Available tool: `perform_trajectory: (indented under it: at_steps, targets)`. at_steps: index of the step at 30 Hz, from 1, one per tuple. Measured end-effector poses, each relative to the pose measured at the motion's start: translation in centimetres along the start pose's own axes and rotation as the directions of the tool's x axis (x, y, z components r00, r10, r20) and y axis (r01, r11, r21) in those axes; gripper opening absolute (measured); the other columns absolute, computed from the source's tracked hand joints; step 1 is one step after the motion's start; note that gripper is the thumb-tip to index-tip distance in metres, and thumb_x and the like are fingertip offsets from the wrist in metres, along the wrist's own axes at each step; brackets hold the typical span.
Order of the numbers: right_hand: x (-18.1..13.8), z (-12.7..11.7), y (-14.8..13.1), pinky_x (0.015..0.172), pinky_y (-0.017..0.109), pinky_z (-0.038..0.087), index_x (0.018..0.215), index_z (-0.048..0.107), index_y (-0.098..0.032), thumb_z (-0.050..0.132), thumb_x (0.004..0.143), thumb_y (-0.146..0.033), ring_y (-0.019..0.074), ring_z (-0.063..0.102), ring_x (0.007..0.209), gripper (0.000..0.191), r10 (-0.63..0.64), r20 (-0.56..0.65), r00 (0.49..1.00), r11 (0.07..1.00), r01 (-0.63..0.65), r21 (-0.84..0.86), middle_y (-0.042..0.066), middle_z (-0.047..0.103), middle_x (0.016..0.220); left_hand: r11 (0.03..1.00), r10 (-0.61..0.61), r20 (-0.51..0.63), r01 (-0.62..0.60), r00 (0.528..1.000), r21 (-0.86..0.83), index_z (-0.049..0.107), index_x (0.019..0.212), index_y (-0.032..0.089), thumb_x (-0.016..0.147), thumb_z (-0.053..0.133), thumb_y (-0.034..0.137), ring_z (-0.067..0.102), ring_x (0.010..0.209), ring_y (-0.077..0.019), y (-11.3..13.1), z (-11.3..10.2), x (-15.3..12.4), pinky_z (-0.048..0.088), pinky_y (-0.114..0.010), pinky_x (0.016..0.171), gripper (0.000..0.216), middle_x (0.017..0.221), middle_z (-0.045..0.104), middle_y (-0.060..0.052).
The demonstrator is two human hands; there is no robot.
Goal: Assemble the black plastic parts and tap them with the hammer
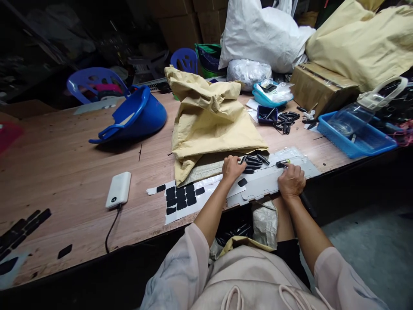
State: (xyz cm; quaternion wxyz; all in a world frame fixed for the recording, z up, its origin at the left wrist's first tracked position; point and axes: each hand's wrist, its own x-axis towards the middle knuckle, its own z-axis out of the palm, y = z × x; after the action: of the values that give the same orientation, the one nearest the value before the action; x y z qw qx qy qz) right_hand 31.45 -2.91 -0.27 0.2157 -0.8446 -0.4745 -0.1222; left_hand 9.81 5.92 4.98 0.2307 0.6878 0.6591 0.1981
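My left hand (232,168) has its fingers closed at the left end of a small pile of slim black tube-shaped pieces (254,165), pinching one of them. These lie on a pale flat board (263,183) at the table's front edge. My right hand (292,181) is wrapped around a small hammer; its dark head (282,163) with a yellow-green end rests over the board, and the dark handle shows below my wrist. Left of my left hand, white backing sheets carry several black rounded stickers (180,198).
Behind my hands a yellow cloth sack (216,120) lies on the wooden table. To the left are a tipped blue basin (138,114) and a white power bank (118,189) with its cable. A blue tray (361,144), a cardboard box (322,88) and more black pieces (286,120) occupy the right.
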Motion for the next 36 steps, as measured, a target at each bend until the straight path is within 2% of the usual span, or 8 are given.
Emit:
perform_trajectory:
  at_steps: [4, 7, 10, 16, 20, 23, 28, 36]
  targets:
    - [0.0, 0.1, 0.0, 0.074, 0.037, 0.035, 0.120, 0.069, -0.017, 0.049, 0.100, -0.024, 0.0270, 0.053, 0.096, 0.029, 0.001, -0.003, 1.000, 1.000, -0.001, -0.003, 0.015, 0.064, 0.107, 0.995, -0.072, 0.098, 0.065, 0.993, 0.076, 0.083, 0.094, 0.020, 0.084, 0.071, 0.029, 0.066, 0.110, -0.0294, 0.7, 0.7, 1.1, 0.050, -0.034, 0.087, 0.018, 0.109, 0.078, -0.013]
    - [0.0, 0.1, -0.1, 0.074, 0.037, 0.035, 0.120, 0.069, -0.016, 0.050, 0.099, -0.024, 0.0270, 0.053, 0.096, 0.029, 0.001, -0.005, 1.000, 1.000, -0.001, -0.004, 0.015, 0.064, 0.107, 0.995, -0.071, 0.071, 0.066, 0.995, 0.076, 0.082, 0.098, 0.022, 0.084, 0.072, 0.029, 0.065, 0.112, -0.0280, 0.5, 0.7, 0.8, 0.050, -0.033, 0.088, 0.018, 0.114, 0.078, -0.011]
    - [0.0, 0.0, -0.2, 0.075, 0.037, 0.036, 0.120, 0.069, -0.016, 0.049, 0.100, -0.024, 0.0273, 0.055, 0.097, 0.030, 0.005, 0.002, 1.000, 1.000, -0.005, -0.003, 0.015, 0.066, 0.107, 0.998, -0.046, 0.025, 0.045, 0.999, 0.047, 0.080, 0.098, 0.024, 0.084, 0.075, 0.029, 0.063, 0.112, -0.0275, -0.1, 0.5, 0.3, 0.050, -0.035, 0.091, 0.015, 0.111, 0.078, -0.007]
    - [0.0, -0.2, -0.1, 0.076, 0.038, 0.037, 0.120, 0.070, -0.015, 0.048, 0.099, -0.024, 0.0277, 0.055, 0.096, 0.031, 0.005, 0.002, 1.000, 0.999, -0.005, 0.038, 0.016, 0.065, 0.107, 0.980, 0.010, -0.049, -0.019, 0.999, -0.198, 0.080, 0.089, 0.023, 0.082, 0.078, 0.024, 0.065, 0.099, -0.0262, -2.7, -0.5, -1.3, 0.050, -0.037, 0.087, 0.008, 0.092, 0.079, -0.005]
    - [0.0, -0.1, -0.1, 0.077, 0.039, 0.038, 0.121, 0.069, -0.015, 0.050, 0.097, -0.022, 0.0284, 0.053, 0.098, 0.032, 0.009, 0.005, 1.000, 0.998, -0.010, 0.068, 0.017, 0.063, 0.108, 0.932, 0.007, 0.009, -0.003, 1.000, -0.363, 0.082, 0.093, 0.020, 0.082, 0.076, 0.025, 0.067, 0.087, -0.0209, -4.8, -1.0, -3.1, 0.051, -0.033, 0.081, 0.013, 0.087, 0.078, -0.003]
    - [0.0, -0.1, -0.1, 0.079, 0.039, 0.039, 0.122, 0.069, -0.015, 0.051, 0.096, -0.022, 0.0284, 0.053, 0.098, 0.032, 0.011, 0.010, 1.000, 0.997, -0.012, 0.074, 0.017, 0.063, 0.108, 0.913, 0.021, 0.022, -0.010, 1.000, -0.408, 0.082, 0.093, 0.020, 0.081, 0.076, 0.023, 0.066, 0.081, -0.0180, -6.0, -1.2, -4.3, 0.051, -0.031, 0.078, 0.014, 0.087, 0.077, -0.002]
    - [0.1, -0.2, -0.1, 0.079, 0.039, 0.038, 0.124, 0.068, -0.014, 0.049, 0.097, -0.024, 0.0295, 0.053, 0.100, 0.034, 0.009, 0.029, 1.000, 0.998, -0.011, 0.057, 0.018, 0.064, 0.112, 0.958, 0.062, -0.054, -0.075, 0.997, -0.278, 0.082, 0.092, 0.022, 0.078, 0.079, 0.018, 0.065, 0.097, -0.0233, -7.5, -1.5, -5.5, 0.052, -0.037, 0.092, 0.016, 0.093, 0.078, -0.003]
    - [0.2, 0.0, 0.2, 0.079, 0.039, 0.039, 0.122, 0.070, -0.015, 0.051, 0.095, -0.023, 0.0286, 0.054, 0.098, 0.033, 0.004, -0.003, 1.000, 0.998, -0.003, 0.064, 0.018, 0.064, 0.109, 0.981, 0.111, -0.059, -0.119, 0.992, -0.157, 0.081, 0.103, 0.026, 0.083, 0.077, 0.019, 0.061, 0.109, -0.0265, -9.3, -1.0, -6.7, 0.048, -0.043, 0.100, 0.022, 0.106, 0.077, -0.003]
